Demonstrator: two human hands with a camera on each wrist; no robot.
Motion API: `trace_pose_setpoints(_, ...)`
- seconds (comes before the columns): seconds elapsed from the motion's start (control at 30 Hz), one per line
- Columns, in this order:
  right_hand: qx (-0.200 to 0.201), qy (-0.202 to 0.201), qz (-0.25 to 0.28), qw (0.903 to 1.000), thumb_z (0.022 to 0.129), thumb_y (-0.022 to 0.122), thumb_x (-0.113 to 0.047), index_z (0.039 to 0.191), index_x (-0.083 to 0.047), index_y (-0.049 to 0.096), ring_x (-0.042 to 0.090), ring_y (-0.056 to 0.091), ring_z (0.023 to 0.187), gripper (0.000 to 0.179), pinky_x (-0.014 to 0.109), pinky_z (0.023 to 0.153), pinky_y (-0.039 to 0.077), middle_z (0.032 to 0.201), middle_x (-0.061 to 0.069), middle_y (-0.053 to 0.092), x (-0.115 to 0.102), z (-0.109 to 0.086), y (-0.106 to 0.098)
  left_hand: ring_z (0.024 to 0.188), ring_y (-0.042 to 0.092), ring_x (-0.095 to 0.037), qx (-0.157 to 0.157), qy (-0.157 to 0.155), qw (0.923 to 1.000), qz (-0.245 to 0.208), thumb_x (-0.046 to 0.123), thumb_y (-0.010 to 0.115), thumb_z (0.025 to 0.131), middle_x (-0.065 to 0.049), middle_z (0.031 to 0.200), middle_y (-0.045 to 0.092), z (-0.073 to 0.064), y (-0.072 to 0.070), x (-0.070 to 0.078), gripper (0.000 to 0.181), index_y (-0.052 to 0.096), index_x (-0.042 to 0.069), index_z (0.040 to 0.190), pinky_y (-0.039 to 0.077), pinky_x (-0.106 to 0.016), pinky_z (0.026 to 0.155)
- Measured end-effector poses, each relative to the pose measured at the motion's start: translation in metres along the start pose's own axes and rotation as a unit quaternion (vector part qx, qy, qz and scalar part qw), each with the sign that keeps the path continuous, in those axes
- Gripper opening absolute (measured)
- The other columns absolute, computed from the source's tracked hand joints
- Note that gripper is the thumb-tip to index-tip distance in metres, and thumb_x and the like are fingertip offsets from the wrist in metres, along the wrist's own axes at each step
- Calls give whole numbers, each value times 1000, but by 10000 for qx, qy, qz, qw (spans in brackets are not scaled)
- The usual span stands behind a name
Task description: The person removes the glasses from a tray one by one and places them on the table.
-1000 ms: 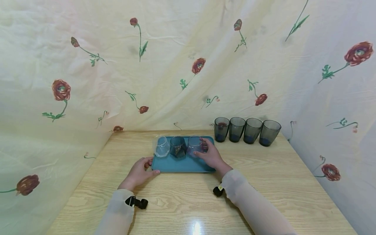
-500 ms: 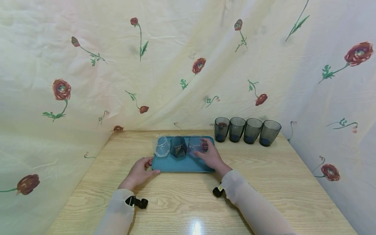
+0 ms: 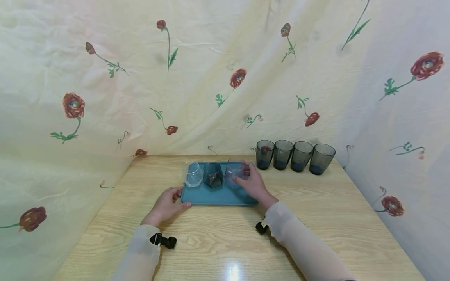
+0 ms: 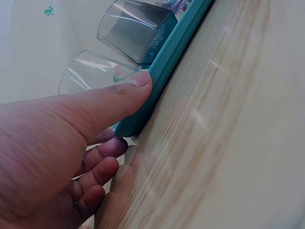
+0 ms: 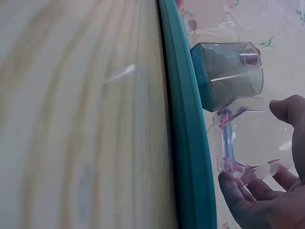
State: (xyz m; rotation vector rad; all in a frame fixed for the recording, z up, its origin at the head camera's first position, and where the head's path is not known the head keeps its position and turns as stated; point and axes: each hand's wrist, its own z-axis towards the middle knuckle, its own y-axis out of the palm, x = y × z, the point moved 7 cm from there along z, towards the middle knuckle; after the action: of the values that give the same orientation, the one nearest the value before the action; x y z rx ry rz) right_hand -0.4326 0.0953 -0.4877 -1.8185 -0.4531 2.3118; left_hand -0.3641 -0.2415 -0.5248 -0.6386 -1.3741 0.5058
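Note:
A blue-green tray (image 3: pixel 219 198) lies on the table with three glasses in a row along its back. At the left is a clear glass (image 3: pixel 193 177), in the middle a smoky grey faceted glass (image 3: pixel 213 175). My right hand (image 3: pixel 254 183) grips the clear, pink-tinted glass (image 5: pixel 252 133) at the right end, thumb on one side and fingers on the other. That glass appears slightly raised above the tray. My left hand (image 3: pixel 165 207) holds the tray's left front corner, thumb on the rim and fingers curled at the side, as the left wrist view shows.
Several dark grey tumblers (image 3: pixel 284 155) stand in a row at the back right of the wooden table (image 3: pixel 211 246), close to the tray's right back corner. A flowered cloth (image 3: pixel 197 97) hangs behind the table and along its sides.
My right hand has raised the pink-tinted glass slightly; its rim sits a little higher than before. The left hand stays at the tray's corner, and the other glasses stay in place.

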Motion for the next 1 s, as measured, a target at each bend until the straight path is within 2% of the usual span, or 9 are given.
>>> trace_pose_setpoints(0.33,94,-58,28,9999,94,81,-20,152,-11,44,32,53,128,69,51,106,47,135,11,56,-7,-8,-21,102,49,-23,-48,-65,10000,-18,41,88,87,-3,114,57,0,0,1,81,54,7,152,43,-42,90)
trace_pose_setpoints(0.5,225,-50,42,9997,95,81,-19,154,-9,42,32,51,131,72,51,108,46,137,12,56,-4,-13,-35,101,48,-23,-31,-65,10000,-53,40,87,87,-3,112,57,-1,-1,1,79,55,7,151,42,-43,89)
trace_pose_setpoints(0.77,435,-55,-92,9990,96,79,-15,153,-3,40,38,52,129,71,50,105,48,137,17,55,5,-13,-55,100,47,-23,-25,-57,10000,-30,40,87,88,-3,111,55,-2,0,0,79,54,7,152,41,-42,87)
trace_pose_setpoints(1.0,731,-13,-58,9973,93,82,-16,152,-6,43,36,53,124,71,49,101,49,136,16,54,10,-13,-70,99,46,-23,-47,-22,10000,-49,39,87,88,-3,109,55,-2,0,1,78,55,7,151,41,-43,86)
